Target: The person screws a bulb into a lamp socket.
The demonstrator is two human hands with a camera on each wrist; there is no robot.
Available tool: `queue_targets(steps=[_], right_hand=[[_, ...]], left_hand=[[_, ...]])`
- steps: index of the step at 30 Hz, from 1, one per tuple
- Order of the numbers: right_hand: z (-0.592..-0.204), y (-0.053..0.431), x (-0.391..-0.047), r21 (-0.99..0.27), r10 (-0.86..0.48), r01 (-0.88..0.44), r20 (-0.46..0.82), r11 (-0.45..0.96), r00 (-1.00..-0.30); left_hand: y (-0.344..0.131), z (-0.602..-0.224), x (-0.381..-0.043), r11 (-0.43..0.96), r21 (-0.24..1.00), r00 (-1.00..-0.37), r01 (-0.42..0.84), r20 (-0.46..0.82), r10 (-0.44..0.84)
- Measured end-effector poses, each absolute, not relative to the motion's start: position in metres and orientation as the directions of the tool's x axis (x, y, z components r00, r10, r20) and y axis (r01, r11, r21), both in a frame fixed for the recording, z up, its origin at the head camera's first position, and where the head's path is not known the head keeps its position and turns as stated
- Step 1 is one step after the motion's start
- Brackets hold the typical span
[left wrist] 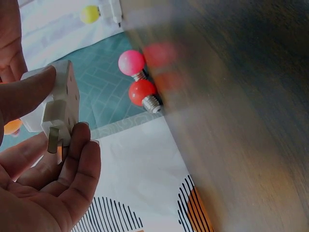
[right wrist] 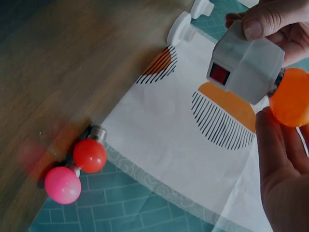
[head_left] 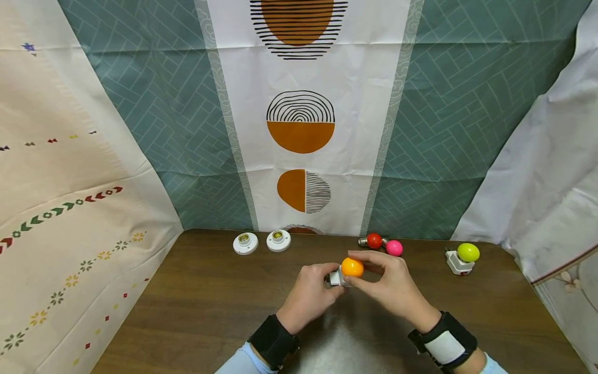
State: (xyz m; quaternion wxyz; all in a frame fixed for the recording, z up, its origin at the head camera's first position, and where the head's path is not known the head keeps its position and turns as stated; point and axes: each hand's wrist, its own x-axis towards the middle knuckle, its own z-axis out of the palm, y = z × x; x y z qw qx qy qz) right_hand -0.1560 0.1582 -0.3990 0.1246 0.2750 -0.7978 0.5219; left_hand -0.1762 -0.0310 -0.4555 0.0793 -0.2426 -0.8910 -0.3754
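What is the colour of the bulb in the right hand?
Orange: the bulb shows best in the head view.

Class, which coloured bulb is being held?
The orange bulb: the right hand holds it; no hand touches the red bulb, pink bulb or yellow-green bulb.

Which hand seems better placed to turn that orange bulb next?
Probably the right hand: it holds the orange bulb, while the left hand grips the white plug-in socket.

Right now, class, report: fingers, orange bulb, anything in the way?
Left fingers gripping white socket. Right fingers pinching orange bulb, metal base showing at socket. Nothing visibly in the way.
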Motion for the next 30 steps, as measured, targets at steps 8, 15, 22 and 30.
queue_targets(steps=[8,15,22,30], right_hand=[[-0.426,0.167,-0.172,-0.762,-0.385,-0.574,0.454,0.3,-0.803],[-0.428,0.166,-0.172,-0.774,-0.354,-0.573,0.474,0.269,-0.806],[-0.4,0.155,-0.153,-0.781,-0.298,-0.557,0.48,0.282,-0.825],[-0.393,0.154,-0.15,-0.774,-0.28,-0.562,0.492,0.293,-0.824]], left_hand=[[-0.031,-0.456,-0.177,0.61,0.609,-0.862,0.507,0.345,0.372],[-0.032,-0.457,-0.176,0.6,0.626,-0.866,0.499,0.333,0.373],[-0.032,-0.459,-0.176,0.594,0.631,-0.866,0.499,0.334,0.372],[-0.031,-0.459,-0.175,0.588,0.637,-0.866,0.498,0.342,0.363]])
